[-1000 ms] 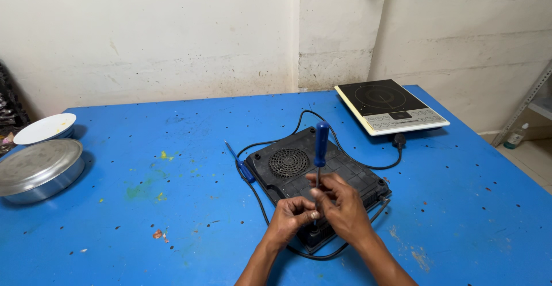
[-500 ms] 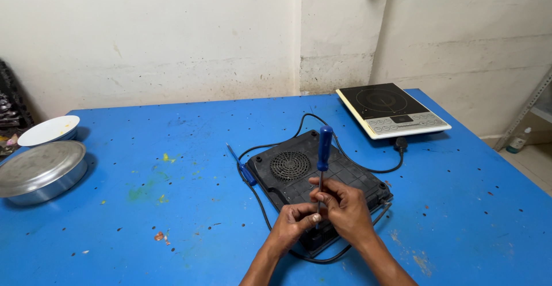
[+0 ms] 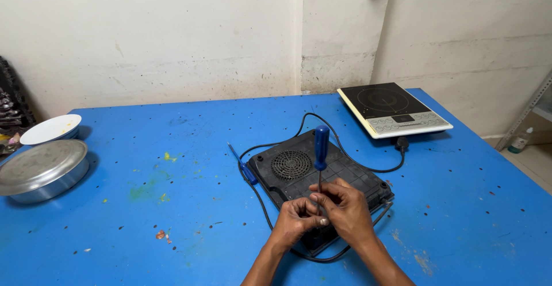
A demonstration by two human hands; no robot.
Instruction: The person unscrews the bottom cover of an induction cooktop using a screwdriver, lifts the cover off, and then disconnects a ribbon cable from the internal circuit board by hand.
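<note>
A black induction cooker (image 3: 299,171) lies upside down on the blue table (image 3: 144,205), its round fan grille facing up. A blue-handled screwdriver (image 3: 321,148) stands upright over the near edge of the cooker. My right hand (image 3: 345,205) grips its metal shaft low down. My left hand (image 3: 296,220) is closed beside it, fingers touching the same shaft near the tip. The tip itself is hidden by my fingers. A black power cord (image 3: 270,217) loops around the cooker.
A second induction cooker (image 3: 394,110), white-edged and right side up, sits at the far right. A smaller blue screwdriver (image 3: 241,165) lies left of the black cooker. A metal pan (image 3: 40,171) and a white bowl (image 3: 52,129) stand at the table's left edge. A shelf leg and bottle (image 3: 520,141) are at right.
The view has shifted slightly. Both hands stay on the upright screwdriver at the cooker's near edge, with only small movement of the fingers.
</note>
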